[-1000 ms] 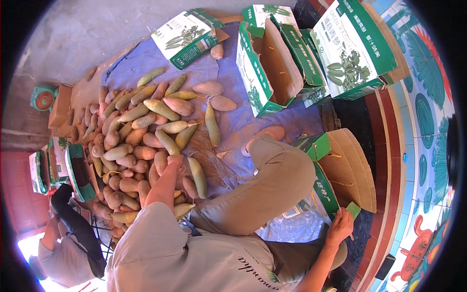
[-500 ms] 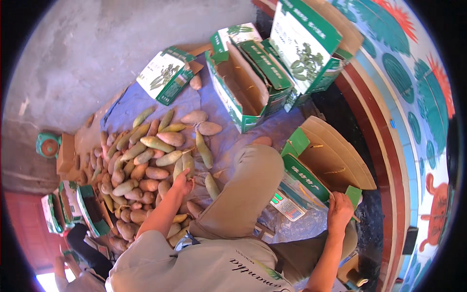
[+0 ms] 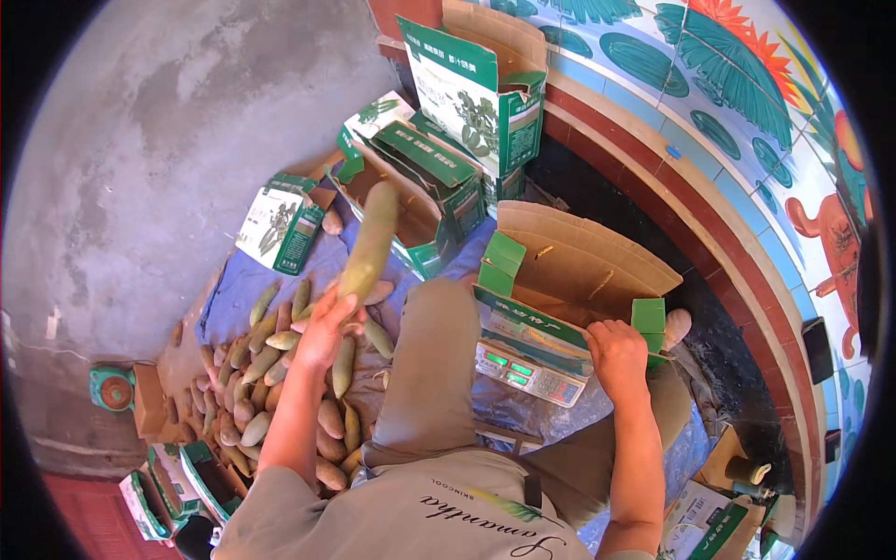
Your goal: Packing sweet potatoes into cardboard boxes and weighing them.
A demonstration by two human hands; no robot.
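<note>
A long green radish [image 3: 371, 241] is raised above the pile, held near its lower end by my left hand [image 3: 327, 325], whose fingers wrap round it. My right hand [image 3: 616, 357] is closed on the near right rim of an open green-and-white cardboard box [image 3: 523, 322], with its brown flap standing up at the back. This box rests on a digital scale [image 3: 527, 373] with lit green displays. Beyond and left of my left hand lies a big heap of radishes [image 3: 252, 392], green to pinkish brown, on a blue sheet.
Open cardboard boxes [image 3: 425, 201] stand at the back, with a taller box [image 3: 467, 98] beside them. A smaller box [image 3: 280, 224] leans at the back left. More boxes [image 3: 173, 490] are at the lower left. A painted tile wall [image 3: 644, 65] curves along the right.
My left hand has lifted a green radish off the pile, up in front of the back boxes. My right hand still grips the box rim. The whole view has turned rightward.
</note>
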